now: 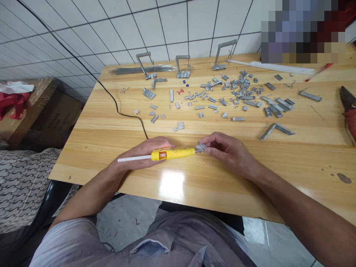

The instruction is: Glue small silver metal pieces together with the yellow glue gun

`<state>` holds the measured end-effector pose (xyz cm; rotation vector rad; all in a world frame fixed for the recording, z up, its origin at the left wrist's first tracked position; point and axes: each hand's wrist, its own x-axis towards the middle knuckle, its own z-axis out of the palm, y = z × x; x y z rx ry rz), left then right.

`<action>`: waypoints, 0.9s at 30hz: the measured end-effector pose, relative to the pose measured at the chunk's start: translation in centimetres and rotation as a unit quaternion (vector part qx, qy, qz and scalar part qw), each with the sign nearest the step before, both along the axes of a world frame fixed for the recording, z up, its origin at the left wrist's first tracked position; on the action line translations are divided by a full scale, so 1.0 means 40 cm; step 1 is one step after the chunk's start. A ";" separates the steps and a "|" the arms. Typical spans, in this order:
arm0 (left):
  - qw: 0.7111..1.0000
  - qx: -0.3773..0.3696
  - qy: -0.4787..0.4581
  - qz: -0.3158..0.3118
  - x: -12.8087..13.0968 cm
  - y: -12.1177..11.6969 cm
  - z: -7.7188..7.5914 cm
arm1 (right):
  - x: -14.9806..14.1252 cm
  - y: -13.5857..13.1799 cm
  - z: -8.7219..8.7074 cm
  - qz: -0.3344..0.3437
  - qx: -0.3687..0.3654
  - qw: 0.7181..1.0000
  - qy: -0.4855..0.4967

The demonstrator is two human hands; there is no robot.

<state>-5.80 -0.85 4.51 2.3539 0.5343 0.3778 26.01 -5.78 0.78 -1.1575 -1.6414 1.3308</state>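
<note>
Two hands meet over the near part of the table (222,193), both gripping. The left hand (139,148) is wrapped around a yellow glue gun (180,152), which lies nearly level with its nozzle towards the right hand; a white glue stick (135,158) juts from its back end. The right hand (230,154) pinches a small cluster of grey metal pieces (201,147) between thumb and fingers, right at the nozzle. The step in hand looks like putting glue on those pieces; whether any glue is coming out is too small to tell. Working this close calls for a steady right pinch, the fingertips kept off the hot tip, and fine aiming from the left.

Just beyond the hands lie a few small flat pieces (181,125), and beyond the right hand, off to its right, an angled metal piece (283,129). A black cord (116,107) runs down to the far side of the left hand. Farther out, many short metal pieces (244,83) are scattered, mostly beyond the right hand. Farthest off, near the tiled wall (172,26), stand three bent metal frames (141,66) on slatted feet, with a bundle of thin rods (122,70) beside the leftmost.
</note>
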 end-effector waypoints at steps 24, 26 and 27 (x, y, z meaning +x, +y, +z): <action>1.000 -0.023 0.004 0.010 0.000 0.000 0.003 | 0.001 -0.001 0.009 -0.002 -0.001 1.000 -0.012; 1.000 -0.021 0.010 0.009 -0.001 0.000 0.002 | 0.001 0.000 0.009 -0.004 -0.001 1.000 -0.013; 1.000 -0.019 0.013 0.006 -0.001 0.001 0.002 | 0.001 0.000 0.009 -0.004 -0.001 1.000 -0.013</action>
